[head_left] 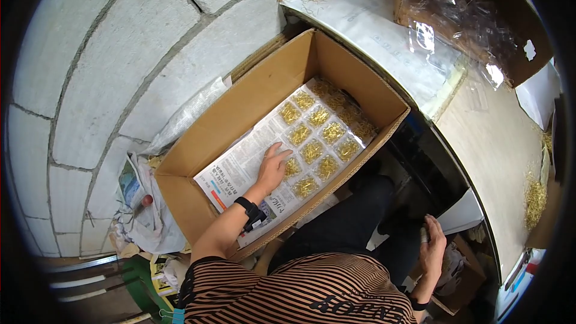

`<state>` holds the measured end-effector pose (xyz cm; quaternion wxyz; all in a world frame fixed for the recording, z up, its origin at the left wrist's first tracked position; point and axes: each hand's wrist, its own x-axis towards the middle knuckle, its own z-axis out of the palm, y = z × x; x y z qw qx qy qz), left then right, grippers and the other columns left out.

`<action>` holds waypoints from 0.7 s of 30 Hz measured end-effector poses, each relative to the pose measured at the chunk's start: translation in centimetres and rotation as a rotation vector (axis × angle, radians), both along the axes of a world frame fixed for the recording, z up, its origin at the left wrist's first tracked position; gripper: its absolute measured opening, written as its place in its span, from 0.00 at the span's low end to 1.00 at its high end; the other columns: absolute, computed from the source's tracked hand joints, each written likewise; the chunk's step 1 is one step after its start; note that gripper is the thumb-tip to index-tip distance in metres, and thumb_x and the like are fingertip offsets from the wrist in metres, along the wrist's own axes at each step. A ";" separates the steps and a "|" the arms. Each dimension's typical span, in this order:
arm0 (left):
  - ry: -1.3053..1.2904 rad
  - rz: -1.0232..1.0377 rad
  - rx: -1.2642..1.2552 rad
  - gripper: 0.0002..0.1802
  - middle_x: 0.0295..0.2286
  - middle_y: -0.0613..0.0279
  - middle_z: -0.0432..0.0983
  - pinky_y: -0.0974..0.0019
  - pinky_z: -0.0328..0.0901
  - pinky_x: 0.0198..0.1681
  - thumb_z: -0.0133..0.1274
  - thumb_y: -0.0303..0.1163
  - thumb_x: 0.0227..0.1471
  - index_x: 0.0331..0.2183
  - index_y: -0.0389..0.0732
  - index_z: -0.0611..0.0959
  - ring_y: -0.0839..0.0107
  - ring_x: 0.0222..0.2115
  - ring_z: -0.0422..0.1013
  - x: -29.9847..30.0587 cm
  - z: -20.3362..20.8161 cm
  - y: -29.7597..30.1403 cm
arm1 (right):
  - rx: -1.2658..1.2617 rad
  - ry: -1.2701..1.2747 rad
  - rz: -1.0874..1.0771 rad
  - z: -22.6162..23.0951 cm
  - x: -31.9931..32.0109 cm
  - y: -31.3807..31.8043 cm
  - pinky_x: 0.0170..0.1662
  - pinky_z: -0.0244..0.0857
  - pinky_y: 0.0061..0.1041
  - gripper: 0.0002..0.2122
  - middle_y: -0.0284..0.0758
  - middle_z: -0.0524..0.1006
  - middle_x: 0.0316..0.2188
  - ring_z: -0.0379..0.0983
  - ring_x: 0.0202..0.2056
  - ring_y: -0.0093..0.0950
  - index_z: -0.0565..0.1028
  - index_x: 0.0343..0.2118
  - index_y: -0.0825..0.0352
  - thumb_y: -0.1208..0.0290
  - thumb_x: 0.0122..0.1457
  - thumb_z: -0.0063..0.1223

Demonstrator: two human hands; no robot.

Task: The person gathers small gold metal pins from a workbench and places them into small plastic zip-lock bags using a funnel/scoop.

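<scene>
Cardboard box (255,105) holds packets (318,117) of golden pieces (311,152)

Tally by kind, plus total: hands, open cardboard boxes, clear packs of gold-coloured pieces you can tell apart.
Hands: 2
Open cardboard boxes: 3
Clear packs of gold-coloured pieces: 10 (shaded far-end ones blur together, left out)
Total: 15

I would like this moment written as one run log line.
Left hand: by clear plastic packs of gold-coloured thin pieces, inside open brown cardboard box | Right hand: outside box, no held thing visible
</scene>
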<state>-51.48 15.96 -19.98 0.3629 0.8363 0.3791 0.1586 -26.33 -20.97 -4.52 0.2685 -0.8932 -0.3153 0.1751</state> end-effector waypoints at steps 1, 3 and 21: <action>0.002 0.002 0.002 0.20 0.54 0.44 0.60 0.57 0.55 0.58 0.45 0.18 0.46 0.41 0.42 0.82 0.46 0.54 0.57 0.0 -0.1 0.0 | -0.006 0.002 -0.007 0.0 0.0 0.0 0.54 0.60 0.30 0.15 0.46 0.72 0.47 0.69 0.49 0.43 0.71 0.44 0.73 0.87 0.52 0.44; 0.107 -0.049 0.013 0.22 0.55 0.45 0.58 0.57 0.54 0.59 0.44 0.16 0.45 0.42 0.43 0.81 0.47 0.55 0.56 0.3 -0.3 -0.1 | 0.000 0.005 0.001 -0.1 0.0 0.1 0.54 0.60 0.30 0.15 0.46 0.72 0.47 0.69 0.49 0.43 0.72 0.44 0.73 0.87 0.52 0.44; 0.165 0.312 -0.626 0.10 0.24 0.53 0.75 0.62 0.72 0.26 0.50 0.27 0.51 0.35 0.31 0.77 0.62 0.22 0.76 -2.7 -0.8 1.8 | 0.016 -0.027 0.036 -0.8 0.2 -0.7 0.53 0.61 0.31 0.17 0.48 0.72 0.46 0.70 0.48 0.44 0.71 0.45 0.72 0.87 0.51 0.44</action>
